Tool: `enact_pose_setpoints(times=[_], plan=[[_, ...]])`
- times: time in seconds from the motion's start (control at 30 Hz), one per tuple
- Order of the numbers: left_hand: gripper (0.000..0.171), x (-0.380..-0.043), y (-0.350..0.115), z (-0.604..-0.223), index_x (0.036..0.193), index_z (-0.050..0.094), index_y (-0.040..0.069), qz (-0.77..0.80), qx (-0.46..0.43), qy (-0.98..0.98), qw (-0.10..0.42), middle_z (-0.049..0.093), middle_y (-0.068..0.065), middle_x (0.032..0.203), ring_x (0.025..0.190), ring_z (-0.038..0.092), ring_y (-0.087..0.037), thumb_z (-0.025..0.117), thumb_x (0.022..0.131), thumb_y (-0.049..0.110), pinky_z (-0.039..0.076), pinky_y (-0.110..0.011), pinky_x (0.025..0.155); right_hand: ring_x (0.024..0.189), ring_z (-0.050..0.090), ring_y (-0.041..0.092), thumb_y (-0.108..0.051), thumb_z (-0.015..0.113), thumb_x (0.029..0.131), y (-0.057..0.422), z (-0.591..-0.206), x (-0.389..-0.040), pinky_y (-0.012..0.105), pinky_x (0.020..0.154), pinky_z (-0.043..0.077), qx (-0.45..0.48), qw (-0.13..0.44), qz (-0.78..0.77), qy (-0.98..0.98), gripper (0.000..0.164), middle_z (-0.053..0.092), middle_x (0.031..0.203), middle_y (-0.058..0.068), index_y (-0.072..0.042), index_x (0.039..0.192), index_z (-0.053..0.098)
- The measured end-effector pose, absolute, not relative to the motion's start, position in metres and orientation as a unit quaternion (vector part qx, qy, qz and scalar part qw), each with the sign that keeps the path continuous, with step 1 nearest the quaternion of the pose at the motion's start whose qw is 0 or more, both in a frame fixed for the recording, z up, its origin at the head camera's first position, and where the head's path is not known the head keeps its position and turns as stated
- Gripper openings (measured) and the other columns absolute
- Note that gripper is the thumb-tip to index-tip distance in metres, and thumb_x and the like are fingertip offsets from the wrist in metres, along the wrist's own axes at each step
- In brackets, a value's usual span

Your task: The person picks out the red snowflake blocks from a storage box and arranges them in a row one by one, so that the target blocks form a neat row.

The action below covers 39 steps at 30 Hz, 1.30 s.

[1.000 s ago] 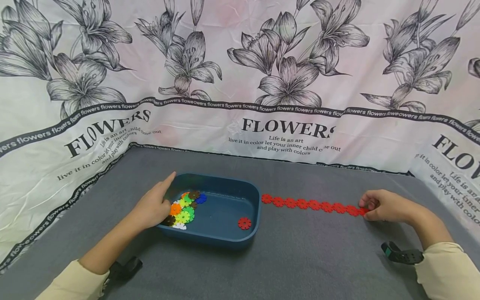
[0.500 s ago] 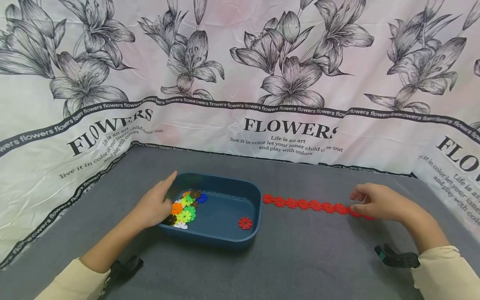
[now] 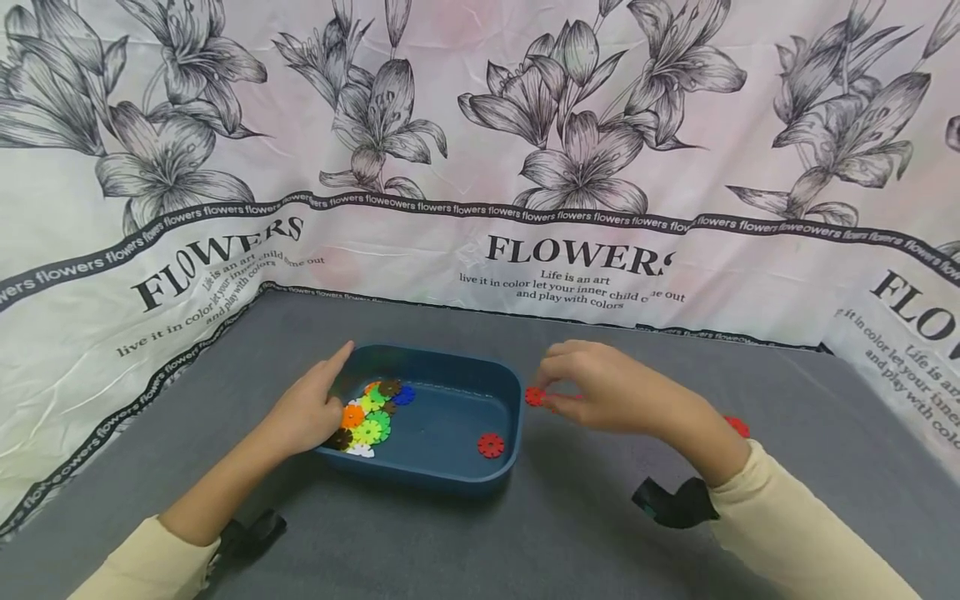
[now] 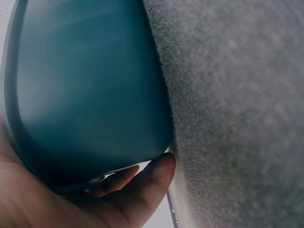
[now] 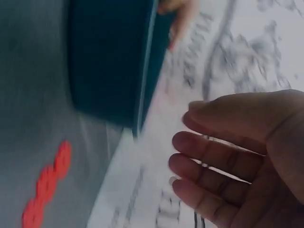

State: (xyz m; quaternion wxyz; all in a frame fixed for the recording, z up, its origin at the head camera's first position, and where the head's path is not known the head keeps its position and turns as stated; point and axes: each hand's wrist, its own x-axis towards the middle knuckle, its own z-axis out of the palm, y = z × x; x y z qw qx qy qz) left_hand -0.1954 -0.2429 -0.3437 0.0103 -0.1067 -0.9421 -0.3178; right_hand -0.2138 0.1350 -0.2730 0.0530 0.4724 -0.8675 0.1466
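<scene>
My left hand (image 3: pixel 303 412) grips the left end of a dark blue tub (image 3: pixel 438 421), thumb at the rim; in the left wrist view its fingers (image 4: pixel 149 192) bend round the tub's end. Several colourful notched plastic discs (image 3: pixel 369 431) lie piled at that end, and a single red disc (image 3: pixel 491 445) sits near the right end. Just right of the tub my right hand (image 3: pixel 607 387) hovers over a row of red discs (image 3: pixel 534 397), its fingers loosely bent and holding nothing. Hand and forearm hide most of that row; part of it (image 5: pixel 46 183) shows in the right wrist view.
The grey cloth-covered table (image 3: pixel 420 550) reaches back to a white curtain (image 3: pixel 420 258) printed with flowers and lettering. One end of the red row (image 3: pixel 737 427) peeks out beyond the right forearm. A dark strap (image 3: pixel 678 502) sits at the right cuff.
My right hand has left the far right end of the red row and swept left, stopping beside the tub. The left hand and tub stay put.
</scene>
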Motion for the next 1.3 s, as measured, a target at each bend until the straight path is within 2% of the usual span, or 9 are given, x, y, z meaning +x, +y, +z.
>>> enact_pose_setpoints(times=[0.17,0.3,0.4,0.5,0.57,0.67,0.87,1.03,1.3], plan=[[0.082,-0.196,-0.243,-0.346,0.161,0.014,0.003,-0.316,-0.106,-0.943,0.006,0.026,-0.035,0.154,0.107,0.047,-0.041,0.044,0.085,-0.006,0.041,-0.045,0.075,0.079,0.056,0.01,-0.016,0.075,0.09,0.086,-0.292,-0.213,0.027,0.07,0.05,0.514,-0.013,0.093,-0.853,0.004,0.062,0.086,-0.006,-0.013,0.09,0.073],[0.081,-0.196,-0.242,-0.346,0.161,0.015,0.003,-0.315,-0.103,-0.944,0.008,0.026,-0.035,0.154,0.106,0.048,-0.041,0.044,0.085,-0.006,0.041,-0.046,0.075,0.068,0.051,0.009,-0.017,0.075,0.089,0.058,-0.307,-0.216,0.025,0.061,0.044,0.458,-0.105,0.046,-0.882,0.006,0.058,0.076,-0.006,-0.013,0.09,0.07],[0.081,-0.197,-0.241,-0.347,0.16,0.015,0.002,-0.314,-0.106,-0.943,0.009,0.026,-0.035,0.154,0.114,0.047,-0.044,0.044,0.085,-0.006,0.041,-0.049,0.078,0.064,0.047,0.011,-0.014,0.08,0.083,0.043,-0.312,-0.22,0.026,0.057,0.04,0.398,-0.14,-0.003,-0.907,0.016,0.054,0.071,-0.005,-0.012,0.085,0.065],[0.081,-0.196,-0.24,-0.349,0.16,0.016,0.002,-0.315,-0.106,-0.943,0.005,0.026,-0.035,0.154,0.118,0.046,-0.044,0.044,0.085,-0.006,0.04,-0.05,0.079,0.06,0.042,0.012,-0.014,0.084,0.08,0.035,-0.315,-0.223,0.027,0.054,0.035,0.371,-0.154,-0.046,-0.915,0.026,0.047,0.064,-0.004,-0.013,0.073,0.06],[0.081,-0.196,-0.24,-0.35,0.16,0.015,0.002,-0.315,-0.104,-0.943,0.003,0.026,-0.035,0.154,0.116,0.046,-0.043,0.044,0.085,-0.006,0.04,-0.049,0.079,0.06,0.041,0.011,-0.015,0.086,0.079,0.034,-0.317,-0.225,0.026,0.054,0.034,0.369,-0.156,-0.051,-0.915,0.032,0.045,0.062,-0.005,-0.014,0.068,0.056],[0.081,-0.196,-0.24,-0.349,0.16,0.015,0.002,-0.316,-0.104,-0.943,0.003,0.026,-0.035,0.154,0.112,0.046,-0.042,0.044,0.085,-0.006,0.04,-0.049,0.078,0.059,0.042,0.011,-0.014,0.084,0.08,0.037,-0.319,-0.226,0.027,0.054,0.035,0.383,-0.141,-0.017,-0.913,0.032,0.046,0.064,-0.005,-0.015,0.071,0.054],[0.081,-0.197,-0.243,-0.344,0.16,0.014,0.0,-0.32,-0.11,-0.941,0.012,0.026,-0.036,0.153,0.109,0.046,-0.042,0.044,0.085,-0.007,0.039,-0.049,0.079,0.063,0.052,0.011,-0.004,0.075,0.087,0.049,-0.324,-0.229,0.026,0.058,0.045,0.444,-0.07,0.154,-0.88,0.016,0.055,0.07,-0.007,-0.013,0.081,0.062],[0.081,-0.197,-0.244,-0.343,0.16,0.014,0.001,-0.319,-0.11,-0.941,0.011,0.026,-0.036,0.154,0.109,0.046,-0.042,0.044,0.085,-0.007,0.04,-0.049,0.079,0.067,0.055,0.009,0.003,0.068,0.089,0.053,-0.322,-0.231,0.025,0.062,0.049,0.465,-0.065,0.216,-0.856,0.01,0.062,0.078,-0.003,-0.007,0.088,0.068],[0.082,-0.195,-0.244,-0.345,0.16,0.015,0.001,-0.32,-0.114,-0.94,0.016,0.029,-0.036,0.152,0.107,0.046,-0.041,0.044,0.084,-0.008,0.04,-0.048,0.078,0.062,0.055,0.004,-0.009,0.077,0.087,0.055,-0.33,-0.232,0.026,0.059,0.048,0.457,-0.053,0.257,-0.85,0.011,0.062,0.071,-0.011,-0.014,0.085,0.068]])
